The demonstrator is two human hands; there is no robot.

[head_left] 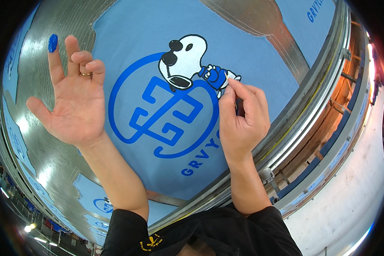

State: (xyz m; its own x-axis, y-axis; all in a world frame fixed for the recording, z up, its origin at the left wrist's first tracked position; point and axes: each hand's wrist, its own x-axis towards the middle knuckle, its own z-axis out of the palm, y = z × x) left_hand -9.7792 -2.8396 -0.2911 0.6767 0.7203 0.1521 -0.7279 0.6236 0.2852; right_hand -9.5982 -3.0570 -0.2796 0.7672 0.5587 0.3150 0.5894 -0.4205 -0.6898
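A light blue fabric piece (128,32) lies flat on the table, with a printed white cartoon dog (194,57) wearing black glasses and a blue top. Below the dog runs a darker blue round line emblem (168,115) with lettering. My left hand (74,104) is raised at the left, palm up and fingers apart, holding nothing. Its index fingertip is coated in wet-looking blue paint (53,42). My right hand (245,117) is closed in a pinch at the dog's lower body; whatever sits between thumb and finger is hidden.
The shiny grey table surface (42,145) shows at the left. More printed light blue pieces (91,190) lie along the table. A metal rail (298,115) borders the table on the right, with a pale floor (345,170) beyond it.
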